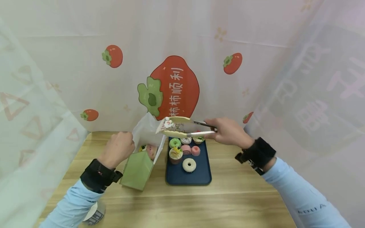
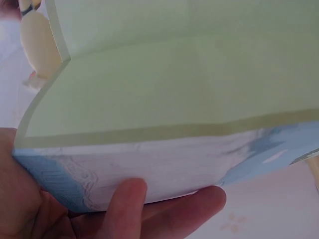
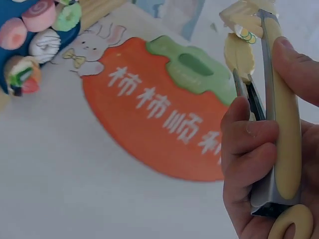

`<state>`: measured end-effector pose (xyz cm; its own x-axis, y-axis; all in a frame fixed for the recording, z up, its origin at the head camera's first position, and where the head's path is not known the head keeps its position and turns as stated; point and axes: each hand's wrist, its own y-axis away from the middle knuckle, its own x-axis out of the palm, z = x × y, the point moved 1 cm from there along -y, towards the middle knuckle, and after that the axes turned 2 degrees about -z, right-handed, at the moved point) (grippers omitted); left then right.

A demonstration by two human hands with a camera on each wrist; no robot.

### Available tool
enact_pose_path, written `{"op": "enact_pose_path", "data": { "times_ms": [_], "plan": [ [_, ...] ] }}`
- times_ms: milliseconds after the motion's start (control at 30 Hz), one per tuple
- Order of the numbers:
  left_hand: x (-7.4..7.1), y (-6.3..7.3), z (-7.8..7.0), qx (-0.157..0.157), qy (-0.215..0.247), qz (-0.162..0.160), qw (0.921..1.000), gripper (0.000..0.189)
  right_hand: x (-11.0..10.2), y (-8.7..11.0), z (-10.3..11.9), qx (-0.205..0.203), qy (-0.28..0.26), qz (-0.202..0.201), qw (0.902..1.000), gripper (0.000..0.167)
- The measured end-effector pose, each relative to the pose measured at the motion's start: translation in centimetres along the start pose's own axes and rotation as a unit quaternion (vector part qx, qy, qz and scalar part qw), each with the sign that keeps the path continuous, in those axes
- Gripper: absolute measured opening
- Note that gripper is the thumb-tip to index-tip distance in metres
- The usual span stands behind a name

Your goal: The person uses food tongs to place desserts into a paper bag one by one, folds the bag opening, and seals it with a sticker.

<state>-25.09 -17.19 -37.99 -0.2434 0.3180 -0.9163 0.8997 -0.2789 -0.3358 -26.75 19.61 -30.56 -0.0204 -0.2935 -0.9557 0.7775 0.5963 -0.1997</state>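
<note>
My left hand (image 1: 119,149) holds the edge of a paper bag (image 1: 137,171), green on one side, which stands tilted with its mouth open. In the left wrist view, fingers (image 2: 127,204) lie against the bag's pale, blue-edged outer face. Toy-like pastries (image 1: 149,149) sit inside the bag. My right hand (image 1: 228,130) grips metal tongs (image 1: 201,133) with cream-coloured ends. Between those ends is a slice of cake (image 1: 166,125) with a white decorated top, held up just right of the bag's mouth.
A dark blue tray (image 1: 188,180) on the wooden table bears several pastries, among them a white doughnut (image 1: 189,165), a green doughnut (image 1: 175,143) and a cupcake (image 1: 176,154). A paper cup (image 1: 95,214) stands at the lower left. A persimmon-print curtain (image 1: 214,88) hangs behind.
</note>
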Motion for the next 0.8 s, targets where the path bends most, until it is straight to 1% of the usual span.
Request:
{"op": "enact_pose_path", "data": {
  "times_ms": [67,133,233,267,367,433,467,533,600,667,700,733,800],
  "plan": [
    [0.0,-0.1,0.0,-0.009,0.003,0.008,0.9999,0.025,-0.5,-1.9,1.5,-0.009,0.031,0.024,0.9992,0.022],
    [0.0,-0.1,0.0,-0.021,0.009,0.019,0.9996,0.024,-0.8,-3.7,3.0,-0.018,0.061,0.05,0.9968,0.028],
    [0.0,-0.2,-0.1,-0.037,0.021,0.033,0.9985,0.022,-1.1,-6.1,4.9,-0.025,0.101,0.089,0.9906,0.039],
    [0.0,-0.2,-0.1,-0.041,0.024,0.035,0.9982,0.021,-1.2,-6.9,5.5,-0.028,0.118,0.101,0.9875,0.04],
    [-0.1,-0.2,-0.3,-0.043,0.024,0.032,0.9983,0.024,-1.1,-8.8,7.1,-0.037,0.167,0.136,0.9758,0.037],
    [-0.1,-0.1,-0.3,-0.038,0.018,0.024,0.9988,0.028,-0.7,-9.9,8.1,-0.048,0.193,0.153,0.9679,0.033],
    [-0.1,-0.1,-0.3,-0.035,0.013,0.019,0.9991,0.028,-0.3,-10.4,8.5,-0.055,0.204,0.158,0.9644,0.029],
    [-0.1,-0.1,-0.3,-0.031,0.008,0.011,0.9994,0.029,0.7,-11.4,9.2,-0.076,0.227,0.156,0.9583,0.028],
    [-0.2,-0.1,-0.2,-0.031,0.007,0.008,0.9995,0.03,1.9,-12.3,9.8,-0.099,0.246,0.152,0.9521,0.023],
    [-0.2,-0.1,-0.2,-0.031,0.009,0.01,0.9994,0.03,3.2,-13.0,10.2,-0.128,0.267,0.149,0.9435,0.016],
    [-0.2,-0.1,-0.2,-0.03,0.01,0.011,0.9994,0.031,3.9,-13.3,10.5,-0.145,0.28,0.151,0.9371,0.014],
    [-0.2,-0.1,-0.2,-0.028,0.012,0.012,0.9995,0.032,4.4,-13.6,10.7,-0.162,0.289,0.155,0.9306,0.011],
    [-0.2,-0.1,-0.3,-0.024,0.012,0.013,0.9996,0.032,5.5,-14.0,11.2,-0.202,0.312,0.166,0.9132,0.011]
  ]
}}
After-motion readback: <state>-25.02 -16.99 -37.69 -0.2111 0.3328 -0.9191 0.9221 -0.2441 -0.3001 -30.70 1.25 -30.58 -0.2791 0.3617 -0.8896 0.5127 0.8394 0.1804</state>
